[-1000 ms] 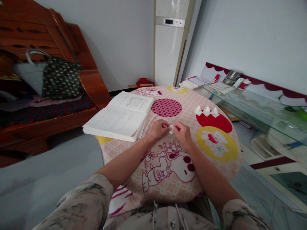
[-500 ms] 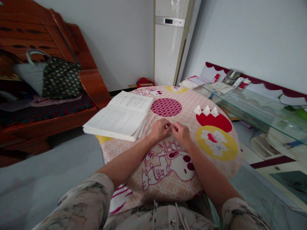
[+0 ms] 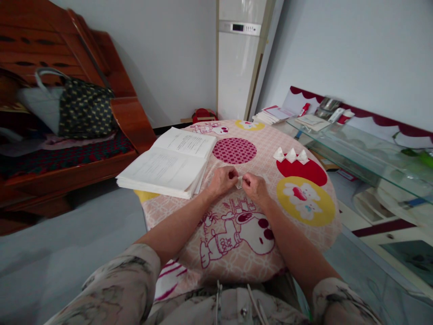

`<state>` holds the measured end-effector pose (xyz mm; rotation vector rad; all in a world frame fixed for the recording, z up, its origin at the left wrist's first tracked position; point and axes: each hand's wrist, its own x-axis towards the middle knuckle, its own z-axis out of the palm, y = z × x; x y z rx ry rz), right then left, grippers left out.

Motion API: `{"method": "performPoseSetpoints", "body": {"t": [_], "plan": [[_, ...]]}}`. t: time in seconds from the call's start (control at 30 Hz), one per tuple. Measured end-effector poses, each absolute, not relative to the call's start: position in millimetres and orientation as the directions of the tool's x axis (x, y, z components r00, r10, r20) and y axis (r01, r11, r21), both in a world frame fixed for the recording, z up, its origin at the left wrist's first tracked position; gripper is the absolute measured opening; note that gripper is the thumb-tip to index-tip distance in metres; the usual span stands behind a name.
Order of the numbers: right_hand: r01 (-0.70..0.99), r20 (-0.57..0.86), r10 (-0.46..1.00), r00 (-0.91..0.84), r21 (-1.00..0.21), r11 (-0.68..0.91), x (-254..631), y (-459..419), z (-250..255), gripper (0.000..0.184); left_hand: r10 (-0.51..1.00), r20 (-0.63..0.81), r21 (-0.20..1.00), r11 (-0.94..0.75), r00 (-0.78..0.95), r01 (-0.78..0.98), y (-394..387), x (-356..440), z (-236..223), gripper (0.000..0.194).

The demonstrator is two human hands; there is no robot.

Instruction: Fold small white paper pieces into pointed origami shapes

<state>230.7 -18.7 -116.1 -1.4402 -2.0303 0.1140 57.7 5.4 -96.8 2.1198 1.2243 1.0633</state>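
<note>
Between my two hands, over the middle of the table, is a small piece of folded white paper (image 3: 239,183). My left hand (image 3: 223,179) is closed with its fingertips pinching at the paper's left side. From the right, my right hand (image 3: 255,186) pinches the other side of it. Fingers cover much of the paper, so its exact shape is hard to make out. Three folded white paper pieces (image 3: 292,155), pointed at the top, stand in a row at the table's far right, on the red patch of the cloth.
An open book with loose-looking white pages (image 3: 165,164) lies left of my hands. The round table wears a patterned pink tablecloth (image 3: 233,271). Right of it stands a glass-topped cabinet (image 3: 365,158) with cups and papers. A wooden bench (image 3: 130,122) with bags is at left.
My hands have drawn slightly apart, and more of the small folded paper shows between the fingertips. The row of paper pieces and the book have stayed put.
</note>
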Motion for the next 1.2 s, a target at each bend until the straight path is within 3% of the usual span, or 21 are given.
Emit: {"method": "performPoseSetpoints", "body": {"t": [0.4, 0.97, 1.2], "plan": [[0.867, 0.405, 0.889, -0.214, -0.34, 0.363, 222, -23, -109, 0.015, 0.898, 0.316, 0.741, -0.435, 0.305, 0.511, 8, 55, -95, 0.013], [0.796, 0.423, 0.899, -0.116, -0.501, 0.339, 235, -17, -117, 0.016, 0.956, 0.145, 0.819, -0.26, 0.254, 0.512, 17, 42, -87, 0.008], [0.837, 0.406, 0.9, -0.158, -0.428, 0.34, 227, -21, -113, 0.017, 0.957, 0.09, 0.859, -0.216, 0.277, 0.463, 16, 42, -87, 0.008]]}}
